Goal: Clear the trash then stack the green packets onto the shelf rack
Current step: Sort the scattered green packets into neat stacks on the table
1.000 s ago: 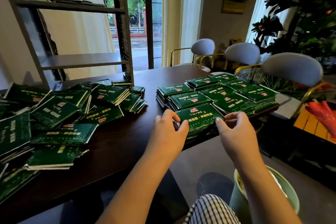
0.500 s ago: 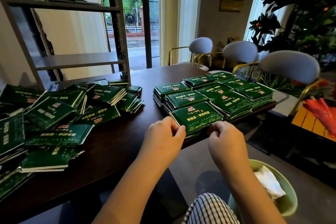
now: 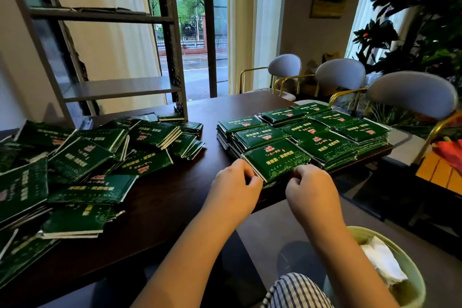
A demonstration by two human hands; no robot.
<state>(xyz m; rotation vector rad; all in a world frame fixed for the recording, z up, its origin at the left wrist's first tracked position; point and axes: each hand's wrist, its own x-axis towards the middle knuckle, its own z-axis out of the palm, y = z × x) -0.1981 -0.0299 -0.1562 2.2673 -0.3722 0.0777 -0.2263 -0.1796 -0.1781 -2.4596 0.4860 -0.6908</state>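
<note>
Green packets fill the dark table [image 3: 175, 197]. A loose heap [image 3: 75, 170] sprawls across the left side; neat stacks [image 3: 320, 130] sit at the right corner. The nearest stack [image 3: 275, 160] lies at the table's front edge between my hands. My left hand [image 3: 235, 187] grips its left near corner with curled fingers. My right hand [image 3: 310, 187] grips its right near corner the same way. The grey shelf rack [image 3: 120, 87] stands at the back left, its lower shelf bare.
A pale green bin [image 3: 410, 272] holding crumpled white paper [image 3: 382, 262] stands on the floor at lower right. Three grey chairs [image 3: 410, 92] line the table's right side. A plant with orange fruit [image 3: 425, 20] fills the right. My checked trouser knee [image 3: 297, 292] is below.
Both hands slid back toward the front edge of the nearest stack and curled tighter on its near corners. The view shifted slightly, showing more of the bin.
</note>
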